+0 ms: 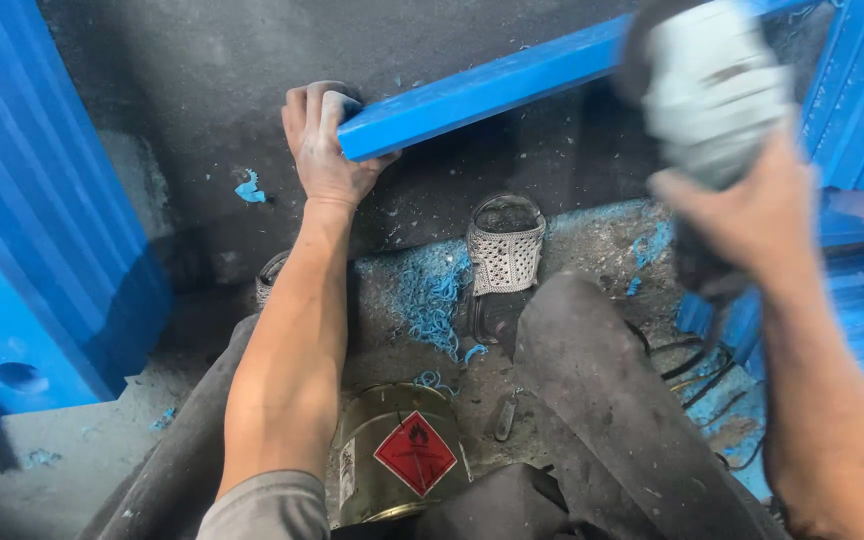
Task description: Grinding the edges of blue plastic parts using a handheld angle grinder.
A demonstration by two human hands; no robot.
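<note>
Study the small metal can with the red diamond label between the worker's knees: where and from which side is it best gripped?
Probably around the round side wall of the metal can, coming straight down from above. It stands upright with its flat top showing, and the legs crowd both flanks, so the top is the open approach. The left hand grips the blue bar; the right hand holds a blurred power tool.

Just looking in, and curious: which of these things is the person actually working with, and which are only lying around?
In use:
- blue bar, gripped at its end by the left hand
- grey power tool, held by the right hand

Lying about:
- metal can
- blue shavings
- sandal
</note>
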